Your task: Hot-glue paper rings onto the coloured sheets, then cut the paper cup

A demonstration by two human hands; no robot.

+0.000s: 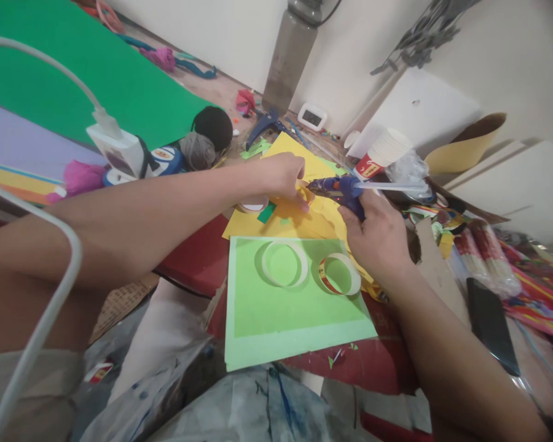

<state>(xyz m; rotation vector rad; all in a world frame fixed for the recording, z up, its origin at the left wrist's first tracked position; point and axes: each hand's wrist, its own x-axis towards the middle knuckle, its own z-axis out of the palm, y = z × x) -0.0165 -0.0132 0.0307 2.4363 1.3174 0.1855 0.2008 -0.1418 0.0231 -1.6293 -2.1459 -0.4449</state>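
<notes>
My right hand [382,236] grips a blue hot glue gun [338,189] by its handle. Out of the gun's back sticks a clear glue stick [391,186]. The nozzle points left, right at my left hand [283,178], whose fingers are closed on a small yellow paper piece [305,193]; its exact shape is partly hidden. Beneath both hands lies yellow paper [246,226]. Closer to me, light green sheets [299,331] carry two paper rings: a plain pale ring [305,265] and a ring with a red pattern [356,281].
Stacked paper cups [387,150] stand behind the glue gun. A dark bottle [290,58], a white digital clock [312,116] and blue-handled pliers-like tool [262,127] sit at the back. A white cable [69,239] crosses the left side. A black phone [492,325] lies at right.
</notes>
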